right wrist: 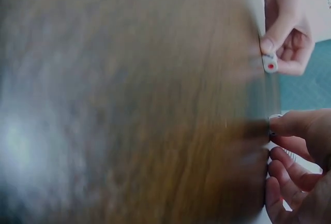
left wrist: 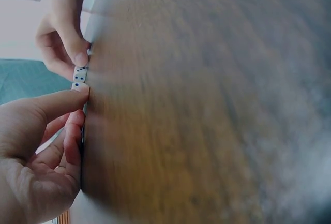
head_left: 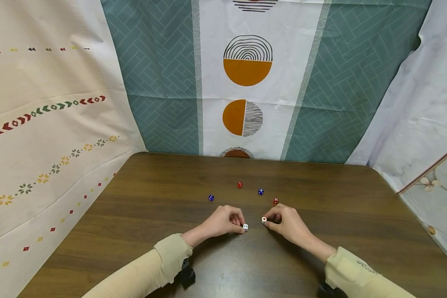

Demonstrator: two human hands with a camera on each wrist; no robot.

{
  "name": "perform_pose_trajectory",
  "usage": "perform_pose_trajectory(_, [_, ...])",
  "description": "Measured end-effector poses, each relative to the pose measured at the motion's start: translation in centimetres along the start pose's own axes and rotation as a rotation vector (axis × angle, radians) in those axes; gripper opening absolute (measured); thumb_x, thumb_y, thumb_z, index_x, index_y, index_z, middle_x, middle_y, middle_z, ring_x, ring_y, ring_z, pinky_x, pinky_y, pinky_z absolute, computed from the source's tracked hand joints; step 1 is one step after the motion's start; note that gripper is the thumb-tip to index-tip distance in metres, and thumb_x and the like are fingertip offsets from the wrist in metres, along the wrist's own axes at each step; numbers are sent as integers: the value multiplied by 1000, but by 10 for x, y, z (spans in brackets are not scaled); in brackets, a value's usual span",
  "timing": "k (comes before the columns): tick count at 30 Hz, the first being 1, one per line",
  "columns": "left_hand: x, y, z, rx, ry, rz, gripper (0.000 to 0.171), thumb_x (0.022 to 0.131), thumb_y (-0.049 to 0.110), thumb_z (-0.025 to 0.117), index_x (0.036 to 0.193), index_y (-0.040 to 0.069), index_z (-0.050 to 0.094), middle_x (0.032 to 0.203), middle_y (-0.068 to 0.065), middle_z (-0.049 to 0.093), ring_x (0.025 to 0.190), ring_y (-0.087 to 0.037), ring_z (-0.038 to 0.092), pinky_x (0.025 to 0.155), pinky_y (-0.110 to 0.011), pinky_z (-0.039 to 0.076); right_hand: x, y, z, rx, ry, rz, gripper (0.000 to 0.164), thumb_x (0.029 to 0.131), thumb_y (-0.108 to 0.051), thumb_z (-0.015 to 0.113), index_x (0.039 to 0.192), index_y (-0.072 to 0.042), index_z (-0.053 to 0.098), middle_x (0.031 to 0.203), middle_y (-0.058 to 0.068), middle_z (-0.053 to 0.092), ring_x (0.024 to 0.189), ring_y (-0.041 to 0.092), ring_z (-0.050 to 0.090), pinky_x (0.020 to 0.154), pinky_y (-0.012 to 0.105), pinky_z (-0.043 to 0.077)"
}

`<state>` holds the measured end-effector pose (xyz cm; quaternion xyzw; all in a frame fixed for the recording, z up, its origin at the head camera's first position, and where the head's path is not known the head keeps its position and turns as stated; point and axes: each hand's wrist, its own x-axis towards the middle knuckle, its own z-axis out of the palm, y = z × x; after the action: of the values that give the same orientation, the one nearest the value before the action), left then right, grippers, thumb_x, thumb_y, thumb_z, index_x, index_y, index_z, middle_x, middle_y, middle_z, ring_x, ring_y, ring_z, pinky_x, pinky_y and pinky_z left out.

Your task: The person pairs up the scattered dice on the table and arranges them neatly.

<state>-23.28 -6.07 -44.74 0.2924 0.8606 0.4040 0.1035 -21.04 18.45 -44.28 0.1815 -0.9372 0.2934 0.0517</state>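
Note:
Near the middle of the table, my left hand [head_left: 222, 222] pinches a white die [head_left: 245, 227] between thumb and finger. Across a small gap, my right hand [head_left: 288, 224] pinches another white die [head_left: 264, 220], whose top face shows one large red pip. In the left wrist view, blue pips mark the left hand's die [left wrist: 78, 86] and the right hand's die [left wrist: 81, 74]. The right wrist view shows a red pip on the side of the left hand's die [right wrist: 270, 64]; the right hand's die [right wrist: 274, 122] is mostly covered by its thumb.
Beyond the hands lie a blue die [head_left: 211, 198], a red die [head_left: 239, 185], a second blue die [head_left: 260, 191] and a second red die [head_left: 275, 200], close to the right fingers. They sit on a brown wooden table [head_left: 164, 178]. Patterned curtains [head_left: 164, 82] hang behind it and at both sides.

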Motion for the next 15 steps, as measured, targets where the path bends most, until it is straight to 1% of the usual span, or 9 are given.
perform_pose_trajectory(10, [1, 1, 1, 15, 6, -4, 13, 78, 12, 83, 81, 14, 71, 72, 4, 66, 62, -2, 54, 56, -17, 45, -1, -12, 9, -4, -17, -41, 10, 81, -19, 81, 88, -23, 76, 82, -11, 62, 73, 3, 53, 65, 18, 43])
perform_pose_trajectory(15, [1, 2, 1, 19, 7, 0, 13, 78, 11, 83, 81, 13, 71, 71, 3, 66, 61, -1, 54, 55, -17, 45, -2, -17, 12, 17, -33, -59, 10, 80, -18, 81, 88, -23, 76, 83, -11, 63, 73, 3, 54, 65, 18, 43])
